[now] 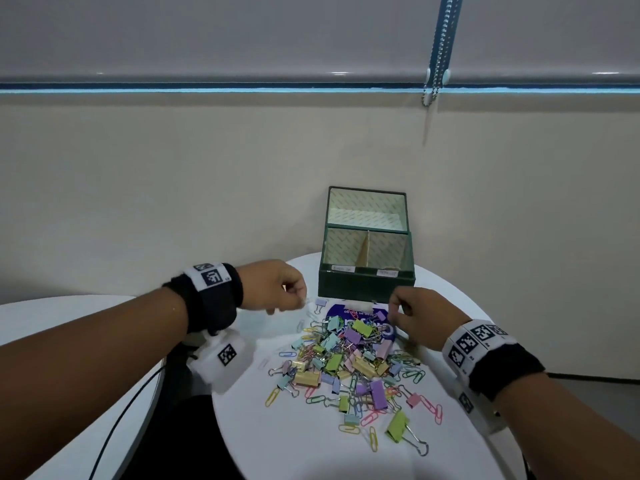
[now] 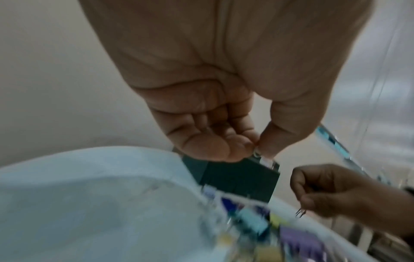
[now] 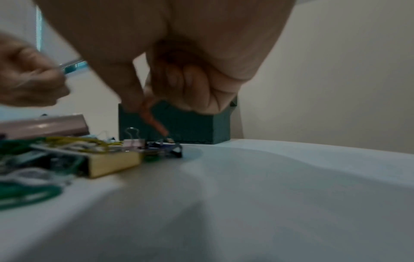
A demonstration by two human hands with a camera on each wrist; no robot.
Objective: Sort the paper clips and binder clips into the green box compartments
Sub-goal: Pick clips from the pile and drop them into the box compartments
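Left hand (image 1: 277, 284) up above the table (image 1: 460, 303), thumb and forefinger pinching a small binder clip (image 2: 266, 162) just left of the green box (image 1: 363, 284). Right hand (image 1: 420, 315) low over the far edge of the clip pile (image 1: 349, 362), fingers curled, pinching an orange paper clip (image 3: 154, 118). Box open at the back of the table, lid up, two compartments split by a divider (image 1: 363, 252), labels on the front rim. Blue card (image 1: 349, 311) under the pile.

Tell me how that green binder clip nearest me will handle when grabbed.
The green binder clip is probably light and stiff, being small folded metal. Its wire handles look hinged, so likely to flop. It lies flat on the table, so it should not roll.
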